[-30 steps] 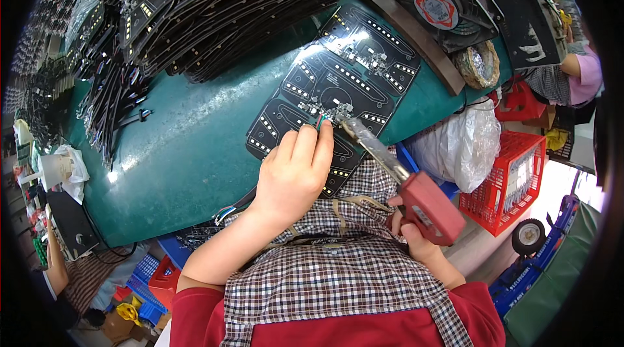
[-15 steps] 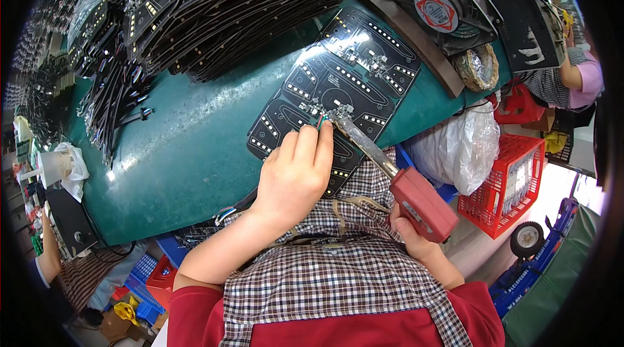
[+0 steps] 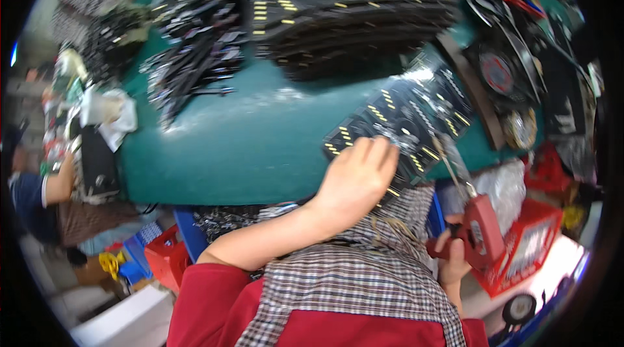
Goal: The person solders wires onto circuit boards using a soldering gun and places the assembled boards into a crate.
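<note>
A black circuit board panel [image 3: 383, 105] with rows of pale yellow LEDs lies slanted on the green table. My left hand [image 3: 359, 175] rests at its near side, fingers curled together at small metal parts. What the fingertips grip is hidden and smeared by motion. In my right hand [image 3: 455, 264] is a red soldering gun [image 3: 484, 230], held by its grip at the table's near right. Its long metal barrel points up and left, the tip over the right part of the panel; whether it touches is too blurred to tell.
Behind the panel stands a tall stack of similar boards [image 3: 351, 28], with bundled dark cables [image 3: 195, 67] to its left. A brown bar [image 3: 469, 87] and black fan [image 3: 499, 74] stand right. Below them are a plastic bag [image 3: 510, 191] and red crate [image 3: 530, 243]. Another person's arm [image 3: 60, 181] shows far left.
The whole view has shifted, so the table appears farther right, and is blurred. The soldering gun's tip has left my left fingertips, where thin coloured wires showed earlier, and moved to the right.
</note>
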Demonstrator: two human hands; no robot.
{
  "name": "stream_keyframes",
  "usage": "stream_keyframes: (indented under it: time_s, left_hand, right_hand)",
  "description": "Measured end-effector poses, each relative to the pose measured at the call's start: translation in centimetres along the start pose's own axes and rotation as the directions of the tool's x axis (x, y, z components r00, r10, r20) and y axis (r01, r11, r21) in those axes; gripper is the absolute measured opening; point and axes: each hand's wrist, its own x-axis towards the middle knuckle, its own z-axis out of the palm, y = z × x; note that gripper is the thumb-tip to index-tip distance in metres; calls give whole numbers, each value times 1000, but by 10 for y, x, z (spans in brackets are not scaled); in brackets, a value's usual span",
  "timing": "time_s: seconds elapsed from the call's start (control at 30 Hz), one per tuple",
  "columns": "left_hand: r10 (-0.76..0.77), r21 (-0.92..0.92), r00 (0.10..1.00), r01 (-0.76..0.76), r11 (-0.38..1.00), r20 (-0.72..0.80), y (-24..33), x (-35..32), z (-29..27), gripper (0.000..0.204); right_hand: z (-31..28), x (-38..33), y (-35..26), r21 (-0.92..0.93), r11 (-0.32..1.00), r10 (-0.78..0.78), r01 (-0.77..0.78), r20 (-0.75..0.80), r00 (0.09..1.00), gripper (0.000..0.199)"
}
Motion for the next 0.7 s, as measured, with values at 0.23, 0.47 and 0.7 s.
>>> stream_keyframes:
  time_s: [0.23,0.47,0.7]
  left_hand:
    - [-353,168,756,515,840,-551,-127,-15,-52,23]
    - [-273,345,863,433,833,-424,-191,-20,-69,28]
    - [38,553,914,211,806,-404,-187,-15,-62,27]
  right_hand:
    - [-7,14,17,-21,986,-167,166,-68,984,46]
    - [-4,16,15,-11,990,-142,141,-38,989,45]
    - [-9,16,13,18,992,-124,125,-79,989,44]
